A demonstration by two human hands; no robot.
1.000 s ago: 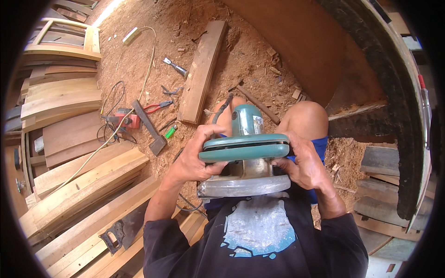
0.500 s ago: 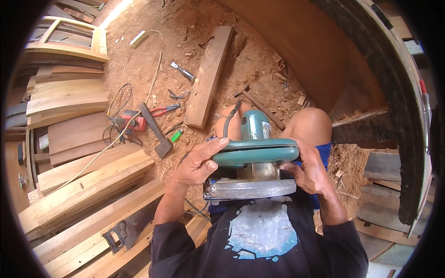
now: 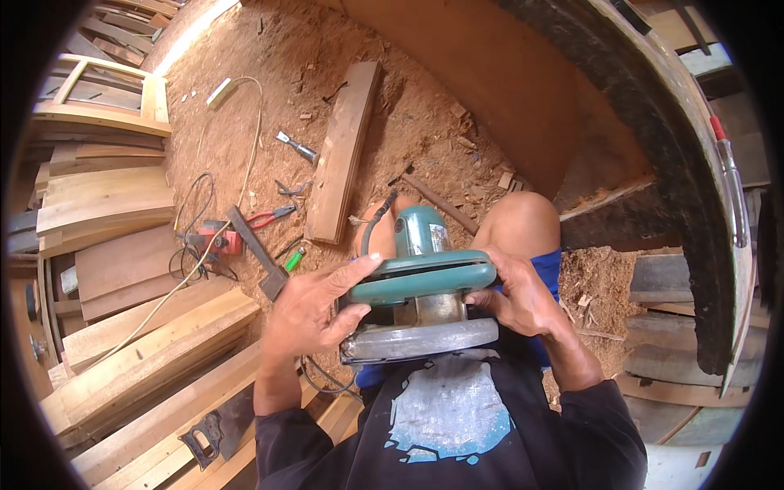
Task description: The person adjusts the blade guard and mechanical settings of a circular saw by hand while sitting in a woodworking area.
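Far left: pale wooden frame point(image 3: 155, 102), square-edged, then stacked boards point(image 3: 106, 198), smooth pale planks over darker brown ones, ends uneven. Lower left, handsaw point(image 3: 202, 438) with dark looped grip lies on more long planks. Cream cord point(image 3: 256, 147) bends over the sawdust floor point(image 3: 253, 57), crosses red power tool point(image 3: 225, 238) and runs onto the planks. Just right of that: dark hammer-like tool point(image 3: 255, 247) with flat shaft and blocky head, red-handled pliers point(image 3: 273, 217), green-handled tool point(image 3: 295, 260), metal chisel point(image 3: 296, 148). Thick brown board point(image 3: 346, 155), straight-edged, lies lengthwise beyond the knees. Left hand point(image 3: 309, 314): thumb and forefinger pinch the left end of the teal power tool point(image 3: 420, 280), other fingers mostly hidden. Tool is held over the lap: rounded teal motor housing, long teal body with a dark slot, bare metal neck, scuffed grey metal rim nearest the black shirt point(image 3: 327, 457). It blocks the view of the lap. Wooden-handled hammer point(image 3: 441, 204) lies past it, between the knees. Right hand point(image 3: 518, 292) clamps the tool's right end, thumb underneath. Right side is walled off by dark curved timber point(image 3: 671, 155), rough-faced; red-ended tool point(image 3: 729, 184) on its outer edge, weathered grey boards point(image 3: 665, 279) below
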